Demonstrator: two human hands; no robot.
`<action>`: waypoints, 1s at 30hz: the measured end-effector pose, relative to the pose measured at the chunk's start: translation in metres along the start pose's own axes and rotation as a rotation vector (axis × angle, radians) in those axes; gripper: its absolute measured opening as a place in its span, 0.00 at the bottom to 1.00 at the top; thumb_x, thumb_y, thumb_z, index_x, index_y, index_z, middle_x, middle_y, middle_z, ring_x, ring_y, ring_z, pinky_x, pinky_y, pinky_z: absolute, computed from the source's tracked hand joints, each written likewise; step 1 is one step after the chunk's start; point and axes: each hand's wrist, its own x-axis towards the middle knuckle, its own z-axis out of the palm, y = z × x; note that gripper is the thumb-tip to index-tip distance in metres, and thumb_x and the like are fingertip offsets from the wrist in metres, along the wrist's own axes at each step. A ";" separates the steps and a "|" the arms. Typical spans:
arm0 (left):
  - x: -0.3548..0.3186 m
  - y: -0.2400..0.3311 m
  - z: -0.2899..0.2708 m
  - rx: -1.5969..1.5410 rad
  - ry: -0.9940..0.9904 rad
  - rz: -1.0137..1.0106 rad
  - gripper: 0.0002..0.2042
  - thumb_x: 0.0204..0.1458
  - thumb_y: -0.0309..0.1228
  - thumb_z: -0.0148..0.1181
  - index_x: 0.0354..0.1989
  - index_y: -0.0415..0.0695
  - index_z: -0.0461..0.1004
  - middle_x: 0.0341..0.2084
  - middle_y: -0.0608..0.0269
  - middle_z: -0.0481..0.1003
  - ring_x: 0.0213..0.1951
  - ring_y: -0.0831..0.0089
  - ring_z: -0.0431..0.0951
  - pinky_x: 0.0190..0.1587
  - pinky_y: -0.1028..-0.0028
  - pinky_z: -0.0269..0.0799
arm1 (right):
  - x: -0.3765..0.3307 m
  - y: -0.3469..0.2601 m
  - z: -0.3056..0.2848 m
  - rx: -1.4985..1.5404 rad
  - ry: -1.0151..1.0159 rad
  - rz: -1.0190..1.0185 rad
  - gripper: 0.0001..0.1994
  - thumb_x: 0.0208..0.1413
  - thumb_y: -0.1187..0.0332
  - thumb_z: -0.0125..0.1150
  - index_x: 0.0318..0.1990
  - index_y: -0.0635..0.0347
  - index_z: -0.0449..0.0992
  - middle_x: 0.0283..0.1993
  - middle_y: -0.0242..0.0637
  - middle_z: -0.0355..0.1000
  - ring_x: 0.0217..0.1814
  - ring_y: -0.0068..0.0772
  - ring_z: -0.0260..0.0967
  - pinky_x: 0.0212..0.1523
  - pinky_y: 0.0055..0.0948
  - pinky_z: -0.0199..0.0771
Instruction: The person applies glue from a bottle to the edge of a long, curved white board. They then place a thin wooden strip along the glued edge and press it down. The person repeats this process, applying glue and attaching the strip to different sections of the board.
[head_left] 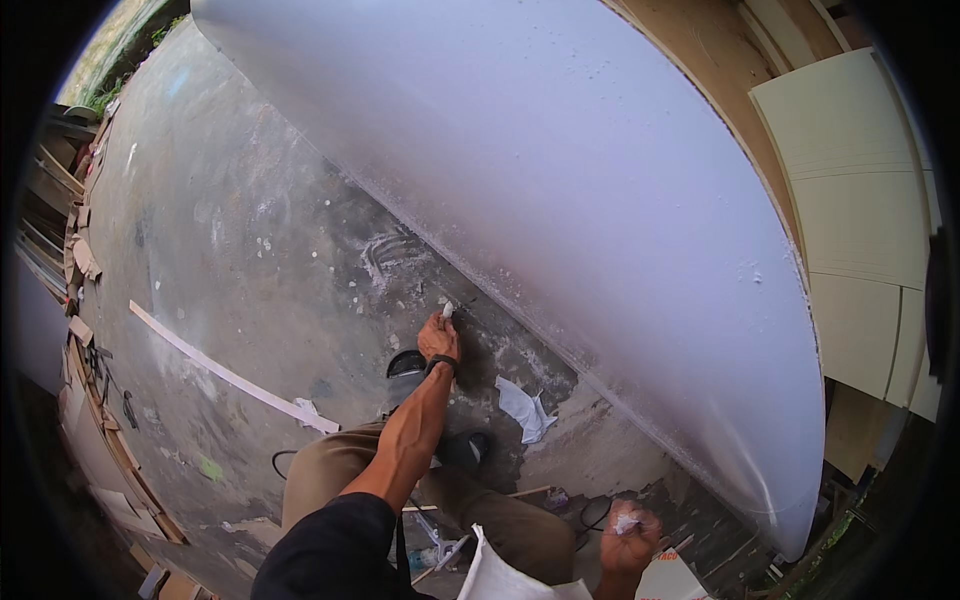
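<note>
My left hand point(440, 338), with a dark band at the wrist, reaches down near the floor beside the lower edge of a large white panel point(560, 190). Its fingers are closed around a small white piece point(447, 310), whose kind I cannot make out. Off to the lower right, my right hand point(630, 540) is curled around a white crumpled-looking scrap point(626, 523). The panel stands on its long edge, with white specks and powder along its lower border. A crumpled white sheet point(525, 410) lies on the floor between my two hands.
A long pale strip point(230, 370) lies on the stained concrete floor point(250, 230) to the left. Cream panels point(850, 200) stand behind the white panel at the right. Boards and scraps point(90, 400) line the left side. A white card-like piece point(670, 580) is below my right hand.
</note>
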 end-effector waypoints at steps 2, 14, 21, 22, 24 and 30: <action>0.003 -0.012 0.002 -0.054 0.126 0.061 0.10 0.60 0.38 0.62 0.46 0.52 0.82 0.40 0.54 0.79 0.42 0.48 0.81 0.45 0.55 0.76 | 0.004 -0.003 0.012 -0.051 -0.047 -0.016 0.13 0.45 0.81 0.71 0.42 0.64 0.84 0.40 0.46 0.80 0.31 0.35 0.67 0.34 0.30 0.66; 0.004 -0.014 0.004 -0.003 0.114 -0.055 0.13 0.54 0.30 0.65 0.49 0.48 0.82 0.45 0.53 0.79 0.46 0.46 0.80 0.49 0.56 0.75 | 0.010 -0.006 0.045 0.020 0.065 0.078 0.09 0.46 0.83 0.66 0.37 0.66 0.83 0.37 0.45 0.79 0.32 0.35 0.65 0.34 0.31 0.65; -0.008 -0.022 -0.023 -0.108 0.005 -0.160 0.14 0.55 0.29 0.65 0.50 0.42 0.78 0.41 0.45 0.82 0.47 0.44 0.81 0.51 0.56 0.74 | 0.003 -0.031 0.061 0.009 -0.012 0.113 0.08 0.48 0.82 0.66 0.37 0.65 0.82 0.31 0.41 0.75 0.31 0.33 0.62 0.33 0.29 0.62; -0.008 -0.022 -0.030 -0.113 -0.016 -0.173 0.14 0.55 0.29 0.65 0.50 0.41 0.78 0.41 0.44 0.82 0.47 0.43 0.81 0.51 0.56 0.74 | 0.002 -0.033 0.069 0.021 0.029 0.126 0.08 0.48 0.82 0.66 0.37 0.65 0.82 0.31 0.42 0.75 0.31 0.33 0.62 0.33 0.29 0.62; -0.013 -0.022 -0.048 -0.099 -0.031 -0.192 0.14 0.56 0.30 0.64 0.49 0.40 0.77 0.40 0.43 0.81 0.46 0.42 0.81 0.50 0.56 0.74 | -0.004 -0.038 0.078 0.040 0.063 0.140 0.08 0.49 0.82 0.66 0.38 0.65 0.83 0.32 0.42 0.75 0.31 0.33 0.63 0.33 0.29 0.63; -0.045 0.015 -0.118 -0.134 -0.021 -0.265 0.16 0.58 0.33 0.55 0.50 0.33 0.72 0.37 0.40 0.79 0.42 0.46 0.80 0.50 0.57 0.73 | -0.015 -0.071 0.103 0.110 0.036 0.181 0.11 0.55 0.79 0.68 0.45 0.61 0.85 0.40 0.46 0.79 0.36 0.37 0.69 0.35 0.33 0.68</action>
